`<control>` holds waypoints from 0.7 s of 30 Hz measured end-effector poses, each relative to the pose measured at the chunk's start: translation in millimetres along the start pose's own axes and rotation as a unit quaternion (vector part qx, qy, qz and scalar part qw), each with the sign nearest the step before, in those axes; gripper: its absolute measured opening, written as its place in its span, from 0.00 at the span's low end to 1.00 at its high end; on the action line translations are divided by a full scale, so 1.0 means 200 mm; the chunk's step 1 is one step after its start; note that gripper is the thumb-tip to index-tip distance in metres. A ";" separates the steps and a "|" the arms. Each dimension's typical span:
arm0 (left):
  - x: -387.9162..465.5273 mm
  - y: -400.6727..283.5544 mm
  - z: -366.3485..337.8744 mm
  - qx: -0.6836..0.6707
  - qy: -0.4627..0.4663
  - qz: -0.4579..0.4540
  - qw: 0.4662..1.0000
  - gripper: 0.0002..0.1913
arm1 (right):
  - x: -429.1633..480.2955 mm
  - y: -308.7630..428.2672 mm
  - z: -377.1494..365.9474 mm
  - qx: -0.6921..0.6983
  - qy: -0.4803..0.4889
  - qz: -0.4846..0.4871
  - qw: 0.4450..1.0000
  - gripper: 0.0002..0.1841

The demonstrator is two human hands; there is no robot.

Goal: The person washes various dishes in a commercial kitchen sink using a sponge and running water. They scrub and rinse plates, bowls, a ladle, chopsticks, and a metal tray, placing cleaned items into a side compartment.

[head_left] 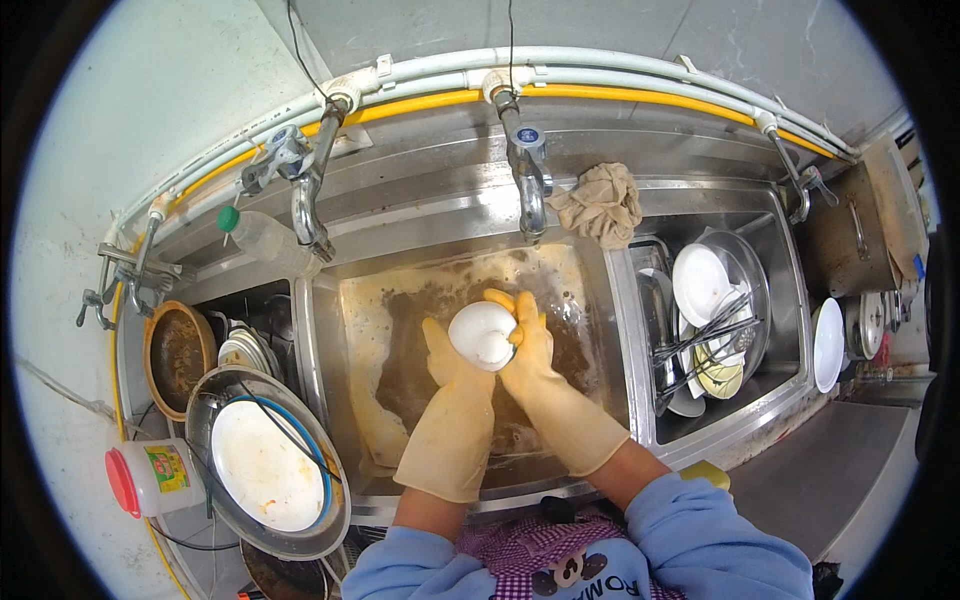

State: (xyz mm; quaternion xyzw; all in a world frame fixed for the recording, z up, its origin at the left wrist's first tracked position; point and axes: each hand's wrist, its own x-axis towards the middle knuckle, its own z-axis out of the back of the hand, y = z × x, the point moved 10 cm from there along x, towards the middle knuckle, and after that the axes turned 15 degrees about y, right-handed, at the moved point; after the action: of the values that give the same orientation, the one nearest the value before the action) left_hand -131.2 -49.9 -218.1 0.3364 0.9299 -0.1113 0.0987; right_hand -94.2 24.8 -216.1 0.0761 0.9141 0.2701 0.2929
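Observation:
Both of my hands wear long yellow rubber gloves and hold a small white bowl [480,334] over the murky, foamy water of the middle sink basin [621,337]. My left hand [448,356] supports the bowl from the left and below, its thumb standing apart. Fingers of my right hand [531,330] curl around the bowl's right edge. Whether anything lies under the water I cannot tell. Above the basin hangs a metal faucet [532,195].
White plates [699,285] and black chopsticks fill the right basin. At left, a large metal bowl [341,517] holds a white plate, near a brown pot [178,360] and stacked dishes [244,352]. A beige rag [602,202] and a plastic bottle [270,244] lie along the sink's back ledge.

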 end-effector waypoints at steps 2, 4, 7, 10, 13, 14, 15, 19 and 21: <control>0.00 0.00 -0.03 0.085 0.022 0.016 0.996 0.45 | -0.04 0.00 0.08 0.003 -0.069 -0.008 0.998 0.26; -0.09 -0.12 0.02 0.313 -0.131 0.024 0.940 0.40 | -0.01 0.05 0.01 -0.043 0.037 -0.060 0.997 0.24; -0.13 -0.18 -0.13 0.512 -0.116 0.134 0.841 0.30 | 0.01 0.13 -0.07 -0.274 0.165 -0.131 0.939 0.19; -0.12 -0.18 -0.08 0.495 -0.201 0.158 0.831 0.37 | 0.01 0.16 -0.06 -0.265 0.105 -0.091 0.954 0.19; -0.01 0.03 -0.03 0.013 -0.070 0.055 0.996 0.41 | -0.05 0.12 0.01 0.016 -0.044 0.015 0.999 0.23; -0.04 0.05 0.09 -0.046 -0.144 0.028 0.988 0.43 | -0.06 0.16 0.03 -0.033 -0.051 0.025 0.998 0.23; -0.03 0.04 0.13 0.031 -0.129 0.035 0.991 0.43 | -0.07 0.11 0.04 -0.070 -0.072 -0.027 0.995 0.24; -0.02 -0.02 0.20 0.218 -0.123 0.117 0.961 0.38 | -0.05 0.20 -0.11 -0.295 0.115 -0.024 0.948 0.28; -0.01 -0.01 0.15 0.061 -0.140 0.073 0.986 0.30 | -0.08 0.24 -0.05 -0.310 0.058 0.036 0.948 0.30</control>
State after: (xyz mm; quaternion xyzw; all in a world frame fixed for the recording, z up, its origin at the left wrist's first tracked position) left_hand -127.2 -61.0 -246.5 0.3899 0.8712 -0.2068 0.2149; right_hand -88.5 56.3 -175.6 -0.0013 0.7975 0.5542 0.2383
